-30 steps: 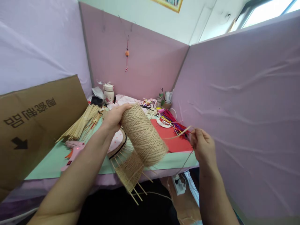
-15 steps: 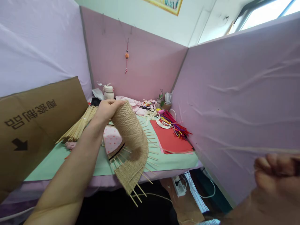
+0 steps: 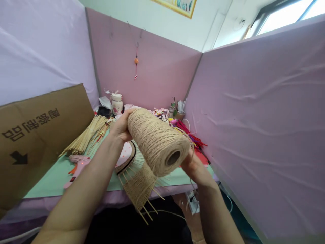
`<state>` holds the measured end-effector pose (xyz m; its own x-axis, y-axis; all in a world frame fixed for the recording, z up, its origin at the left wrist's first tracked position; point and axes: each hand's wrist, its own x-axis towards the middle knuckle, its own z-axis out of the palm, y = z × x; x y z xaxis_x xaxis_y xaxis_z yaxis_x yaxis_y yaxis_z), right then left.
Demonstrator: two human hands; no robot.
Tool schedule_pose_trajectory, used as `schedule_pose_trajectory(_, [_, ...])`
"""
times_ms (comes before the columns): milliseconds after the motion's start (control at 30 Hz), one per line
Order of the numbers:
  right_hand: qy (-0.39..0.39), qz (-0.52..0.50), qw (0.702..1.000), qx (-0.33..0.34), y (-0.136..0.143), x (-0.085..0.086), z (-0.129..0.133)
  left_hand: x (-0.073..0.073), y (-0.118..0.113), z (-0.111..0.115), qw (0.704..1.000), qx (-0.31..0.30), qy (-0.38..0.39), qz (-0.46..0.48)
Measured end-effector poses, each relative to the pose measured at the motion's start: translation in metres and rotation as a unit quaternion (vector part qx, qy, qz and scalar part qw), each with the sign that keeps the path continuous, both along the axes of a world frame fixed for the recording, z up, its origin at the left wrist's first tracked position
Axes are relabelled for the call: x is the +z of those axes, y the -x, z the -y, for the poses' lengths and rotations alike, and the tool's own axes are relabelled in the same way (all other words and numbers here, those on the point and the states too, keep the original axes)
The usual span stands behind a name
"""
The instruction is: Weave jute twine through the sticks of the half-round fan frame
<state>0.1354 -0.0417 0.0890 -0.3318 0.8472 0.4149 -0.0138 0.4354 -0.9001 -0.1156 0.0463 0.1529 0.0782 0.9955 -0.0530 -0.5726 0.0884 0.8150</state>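
Note:
A large spool of tan twine [image 3: 154,139] is held in the air between both hands, its hollow core facing down and right. My left hand [image 3: 123,127] grips the upper left end of it. At the lower right end, my right hand [image 3: 191,162] is closed round the spool's side, with loose twine near its fingers. Beneath the spool lies a curved woven twine piece [image 3: 139,184] with thin sticks poking out of its edges. Its inner part is a pink dotted panel [image 3: 125,154] with a dark rim, partly hidden by the spool.
On the left stand a cardboard sheet [image 3: 43,135], a bundle of sticks [image 3: 85,137] and a pink glue gun [image 3: 80,166]. Farther back are a white bottle [image 3: 117,102], coloured pipe cleaners [image 3: 200,140] and a pot with white sticks [image 3: 180,113]. Red sheets lie at right.
My right hand has come in from the far right to the spool. The spool has swung up toward the right, its core end now showing, and the glue gun is uncovered.

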Motion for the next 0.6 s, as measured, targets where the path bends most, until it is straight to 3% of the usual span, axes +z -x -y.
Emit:
schedule_pose_trajectory(67, [0.077,-0.03,0.996,0.031,0.015,-0.008,-0.006,-0.004,0.002,-0.001,1.0,0.009,0.007,0.023])
schedule_pose_trajectory(133, [0.124,-0.057,0.991,-0.017,0.014,-0.014,-0.003,-0.009,0.008,-0.005,0.997,0.045,0.024,0.057])
schedule_pose_trajectory(200, [0.122,-0.01,0.989,-0.088,0.002,-0.012,0.01,-0.014,0.016,-0.009,0.99,0.108,0.036,0.088])
schedule_pose_trajectory(300, [0.072,0.135,0.983,-0.101,-0.029,0.006,0.044,-0.019,0.023,-0.017,0.969,0.231,0.006,0.088])
schedule_pose_trajectory(367, [-0.009,0.053,0.99,-0.131,-0.052,0.026,0.064,-0.022,0.022,-0.021,0.948,0.313,-0.037,0.033])
schedule_pose_trajectory(433, [-0.085,-0.09,0.976,-0.177,-0.073,0.045,0.072,-0.022,0.02,-0.02,0.931,0.349,-0.083,-0.072])
schedule_pose_trajectory(500, [-0.119,-0.245,0.929,-0.251,-0.094,0.059,0.066,-0.02,0.018,-0.016,0.932,0.289,-0.11,-0.19])
schedule_pose_trajectory(600, [-0.07,-0.308,0.856,-0.408,-0.122,0.06,0.04,-0.016,0.021,-0.008,0.969,0.07,-0.063,-0.23])
